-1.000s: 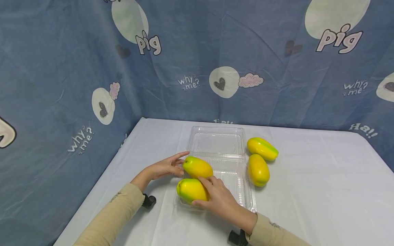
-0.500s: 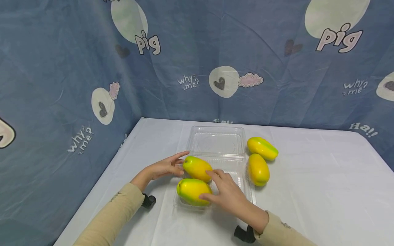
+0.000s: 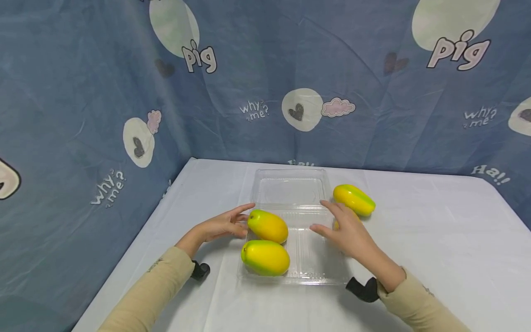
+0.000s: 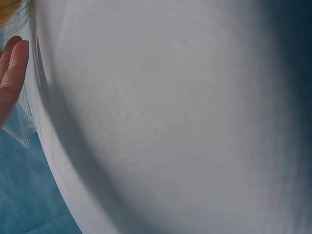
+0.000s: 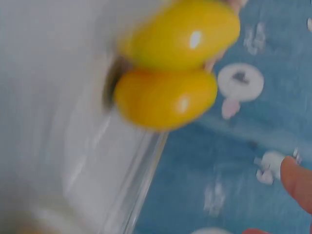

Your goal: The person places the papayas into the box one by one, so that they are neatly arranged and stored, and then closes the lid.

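Two yellow-green mangoes lie in the left half of a clear plastic clamshell box (image 3: 315, 272), a rear mango (image 3: 267, 226) and a front mango (image 3: 265, 258). My left hand (image 3: 224, 225) stays at the box's left side, fingers spread beside the rear mango; whether it touches is unclear. Over the right edge of the box is my right hand (image 3: 346, 228), thumb and fingers apart, holding nothing. It mostly hides a third mango (image 3: 337, 225) in the head view. Behind that lies another mango (image 3: 354, 199). The right wrist view shows two mangoes (image 5: 165, 99) side by side, blurred.
The box's lid (image 3: 290, 186) lies folded back flat towards the rear of the white-covered table (image 3: 435, 240). A blue printed cloth (image 3: 365, 69) hangs behind and along the left. Black wrist cameras (image 3: 362, 289) are worn at both cuffs.
My right hand has let go of the front mango and moved right and back, towards the mangoes outside the box. The front mango sits slightly further right. My left hand has hardly moved.
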`<state>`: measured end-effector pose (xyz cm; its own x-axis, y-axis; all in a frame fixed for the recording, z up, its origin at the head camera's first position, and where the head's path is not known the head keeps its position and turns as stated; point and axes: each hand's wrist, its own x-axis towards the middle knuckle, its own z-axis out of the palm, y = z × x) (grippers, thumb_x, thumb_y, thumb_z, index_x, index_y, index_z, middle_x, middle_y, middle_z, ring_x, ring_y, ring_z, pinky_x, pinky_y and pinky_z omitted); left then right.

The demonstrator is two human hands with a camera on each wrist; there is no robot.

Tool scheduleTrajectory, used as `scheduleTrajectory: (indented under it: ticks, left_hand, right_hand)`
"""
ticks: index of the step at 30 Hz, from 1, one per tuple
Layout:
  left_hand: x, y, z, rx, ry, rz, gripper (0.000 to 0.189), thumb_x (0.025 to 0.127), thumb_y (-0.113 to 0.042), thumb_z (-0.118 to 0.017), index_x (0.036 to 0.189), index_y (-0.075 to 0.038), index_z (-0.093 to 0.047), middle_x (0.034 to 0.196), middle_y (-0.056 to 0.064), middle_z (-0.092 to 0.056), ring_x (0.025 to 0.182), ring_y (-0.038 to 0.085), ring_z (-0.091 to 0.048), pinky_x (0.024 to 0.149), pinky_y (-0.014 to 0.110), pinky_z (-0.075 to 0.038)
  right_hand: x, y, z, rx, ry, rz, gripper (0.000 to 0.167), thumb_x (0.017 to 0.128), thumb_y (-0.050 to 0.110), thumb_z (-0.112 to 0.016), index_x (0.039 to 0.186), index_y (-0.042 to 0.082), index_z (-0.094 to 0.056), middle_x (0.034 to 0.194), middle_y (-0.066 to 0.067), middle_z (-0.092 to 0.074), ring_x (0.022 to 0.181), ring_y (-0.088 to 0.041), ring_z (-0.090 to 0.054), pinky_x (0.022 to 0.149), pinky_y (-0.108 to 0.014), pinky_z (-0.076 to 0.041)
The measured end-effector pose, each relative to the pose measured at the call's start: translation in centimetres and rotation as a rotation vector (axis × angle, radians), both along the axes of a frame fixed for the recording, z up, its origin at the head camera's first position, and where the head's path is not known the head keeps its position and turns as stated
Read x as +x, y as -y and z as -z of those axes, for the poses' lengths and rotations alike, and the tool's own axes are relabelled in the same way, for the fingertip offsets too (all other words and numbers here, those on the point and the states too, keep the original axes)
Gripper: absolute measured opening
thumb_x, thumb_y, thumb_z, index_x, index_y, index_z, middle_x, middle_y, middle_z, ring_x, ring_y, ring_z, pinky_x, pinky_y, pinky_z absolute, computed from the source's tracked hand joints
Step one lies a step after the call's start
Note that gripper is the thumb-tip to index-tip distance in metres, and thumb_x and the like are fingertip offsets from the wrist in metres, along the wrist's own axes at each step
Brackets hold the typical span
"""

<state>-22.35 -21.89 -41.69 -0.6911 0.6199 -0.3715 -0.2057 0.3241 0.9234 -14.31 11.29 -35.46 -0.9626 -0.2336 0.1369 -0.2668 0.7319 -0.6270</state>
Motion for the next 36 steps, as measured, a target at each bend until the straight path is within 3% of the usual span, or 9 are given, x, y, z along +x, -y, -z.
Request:
scheduleTrajectory:
  ticks: [5,12,20,26,31,36]
  left_hand:
    - [0.0,0.0,0.0,-0.001,-0.003,0.003,0.084,0.082,-0.007,-0.059,0.148,-0.022,-0.01,0.149,0.021,-0.017,0.126,0.033,-0.041,0.103,0.049,-0.033]
    - [0.0,-0.1,0.0,-0.008,-0.004,0.001,0.084,0.081,-0.009,-0.06,0.148,-0.023,-0.012,0.149,0.021,-0.016,0.128,0.035,-0.038,0.103,0.05,-0.031]
    - [-0.1,-0.2,0.0,-0.01,-0.002,-0.006,0.084,0.08,-0.01,-0.06,0.148,-0.023,-0.012,0.149,0.021,-0.014,0.132,0.038,-0.03,0.105,0.051,-0.027]
    - [-0.2,-0.2,0.0,-0.012,0.002,-0.009,0.085,0.08,-0.01,-0.06,0.148,-0.022,-0.012,0.149,0.021,-0.015,0.133,0.038,-0.027,0.106,0.052,-0.026]
    - [-0.2,-0.2,0.0,-0.019,-0.003,-0.011,0.084,0.08,-0.011,-0.06,0.148,-0.023,-0.012,0.149,0.021,-0.014,0.134,0.039,-0.025,0.106,0.053,-0.025]
    - [-0.2,-0.3,0.0,-0.019,-0.005,-0.01,0.084,0.08,-0.012,-0.06,0.148,-0.023,-0.012,0.149,0.022,-0.014,0.134,0.039,-0.025,0.106,0.053,-0.025]
  right_hand:
    - [-1.4,-2.3,0.1,0.006,0.052,0.039,0.065,0.085,0.038,-0.061,0.134,-0.001,-0.041,0.137,-0.025,-0.038,0.127,-0.043,-0.033,0.1,-0.059,-0.028]
    - [-2.6,-4.2,1.7,0.047,0.104,0.079,0.064,0.088,0.034,-0.058,0.134,-0.006,-0.038,0.135,-0.031,-0.036,0.124,-0.047,-0.033,0.099,-0.059,-0.028]
    - [-2.8,-5.3,3.4,0.052,0.132,0.094,0.063,0.086,0.028,-0.06,0.131,-0.01,-0.038,0.133,-0.033,-0.038,0.122,-0.048,-0.034,0.099,-0.058,-0.029]
    - [-2.9,-5.8,3.8,0.036,0.159,0.101,0.064,0.085,0.026,-0.062,0.131,-0.011,-0.038,0.131,-0.032,-0.041,0.117,-0.046,-0.041,0.095,-0.057,-0.035]
    - [-2.7,-6.1,4.0,0.003,0.229,0.112,0.068,0.084,0.031,-0.064,0.131,-0.01,-0.038,0.126,-0.03,-0.045,0.102,-0.04,-0.05,0.082,-0.047,-0.046]
    - [-2.3,-6.6,4.3,-0.052,0.317,0.122,0.071,0.084,0.037,-0.063,0.133,-0.007,-0.036,0.129,-0.029,-0.044,0.103,-0.038,-0.051,0.078,-0.041,-0.049]
